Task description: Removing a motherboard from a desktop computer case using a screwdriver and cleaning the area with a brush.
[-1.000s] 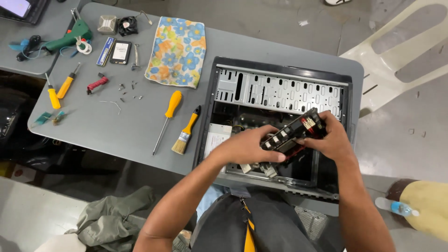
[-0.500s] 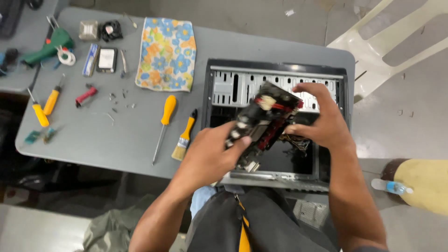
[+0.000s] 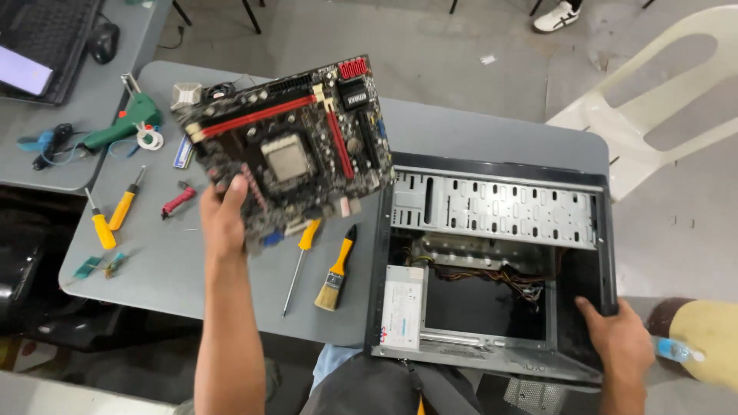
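My left hand (image 3: 224,217) grips the lower left edge of a black and red computer motherboard (image 3: 292,150), holding it flat in the air above the grey table (image 3: 192,277), left of the open computer case (image 3: 492,261). My right hand (image 3: 619,342) rests on the case's near right corner, fingers curled over its edge. Inside the case I see a metal drive bay, a silver power supply (image 3: 403,307) and loose wires (image 3: 492,273).
On the table lie a yellow-handled screwdriver (image 3: 298,265), a small brush (image 3: 336,270), a second yellow screwdriver (image 3: 123,206), a red tool (image 3: 178,200) and a green glue gun (image 3: 123,127). A white plastic chair (image 3: 661,92) stands at the right; a keyboard and mouse sit upper left.
The motherboard has come out of the case and swung left over the table, now held by my left hand alone. My right hand let go and dropped to the case's corner.
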